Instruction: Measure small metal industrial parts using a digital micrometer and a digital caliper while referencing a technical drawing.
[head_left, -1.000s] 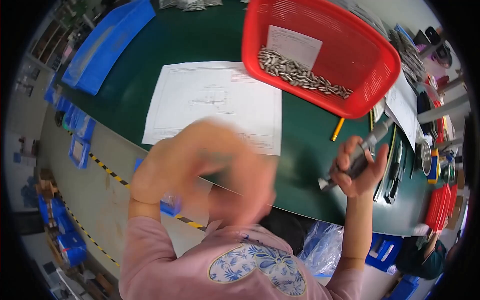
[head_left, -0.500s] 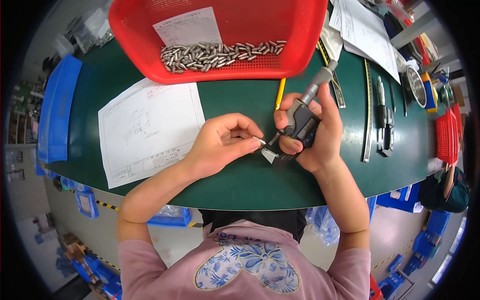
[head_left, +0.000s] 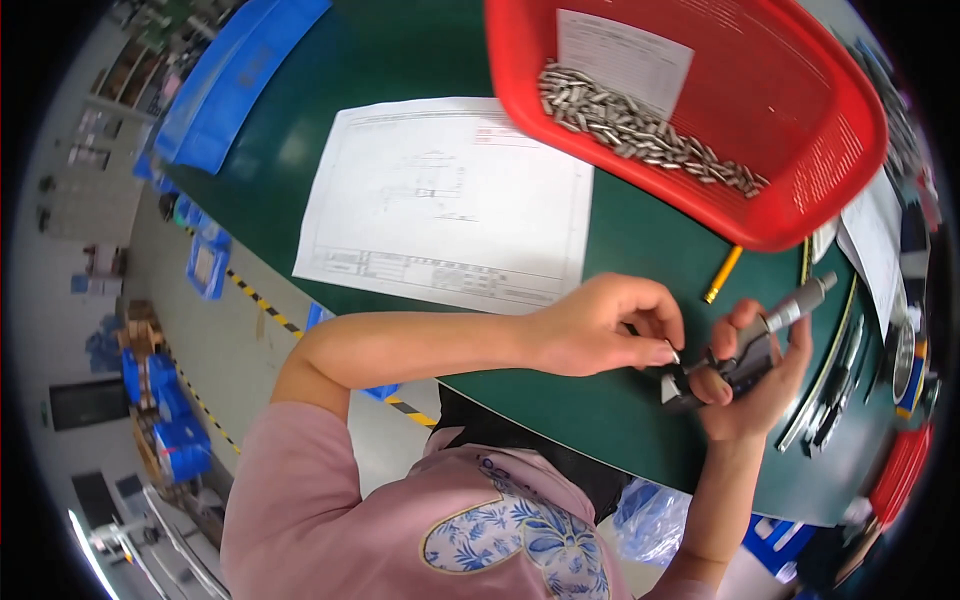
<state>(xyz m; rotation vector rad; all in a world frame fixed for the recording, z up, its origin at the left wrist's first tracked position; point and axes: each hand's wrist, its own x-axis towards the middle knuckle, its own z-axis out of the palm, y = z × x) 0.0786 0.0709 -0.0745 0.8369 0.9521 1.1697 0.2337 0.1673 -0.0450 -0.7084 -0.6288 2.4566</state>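
My left hand (head_left: 610, 325) pinches a small shiny metal pin (head_left: 674, 354) between thumb and forefinger. Close by on its right, my right hand (head_left: 757, 405) grips a digital micrometer (head_left: 798, 304), its grey thimble pointing up to the right. The micrometer's open frame faces the pin, just beside the left fingertips; whether they touch I cannot tell. Beyond both hands, a red plastic basket (head_left: 815, 195) holds a heap of similar metal pins (head_left: 640, 130) and a printed paper slip (head_left: 620, 62). A technical drawing (head_left: 440, 200) lies flat on the green table, left of the basket.
A yellow pencil (head_left: 724, 272) lies between basket and hands. Along the far left edge stands a blue bin (head_left: 235, 95). Papers (head_left: 872, 240), a slim hand tool (head_left: 840, 385) and a red basket (head_left: 900, 475) crowd the right side. Blue crates (head_left: 180, 440) stand on the floor.
My view has swung to the left, so the table and its things appear farther right and tilted. Both hands keep their holds on the pin and the micrometer, still close together.
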